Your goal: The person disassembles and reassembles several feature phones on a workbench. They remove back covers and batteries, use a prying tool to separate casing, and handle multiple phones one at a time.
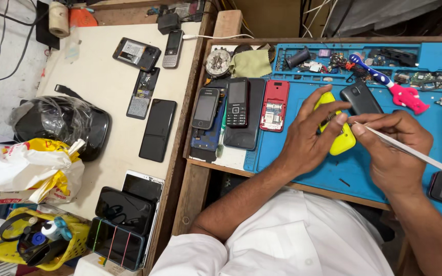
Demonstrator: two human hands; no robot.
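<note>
Yellow phone shell worked over a blue mat
Left hand (310, 135) grips the yellow shell (341, 138); right hand (392, 145) pinches a white tool (415, 152); blue mat (369, 174) on wooden bench (193, 189), crumpled yellow-white bag (31, 168) far left

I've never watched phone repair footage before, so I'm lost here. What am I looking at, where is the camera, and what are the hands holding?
The single picture comes from a camera worn on the person's head, looking down at their own bare hands. The left hand holds a yellow phone shell over a blue work mat. The right hand pinches a thin white tool, its tip at the shell. Several small phones lie on the mat's left, including a red phone; a toothbrush lies in the parts tray behind.
</note>
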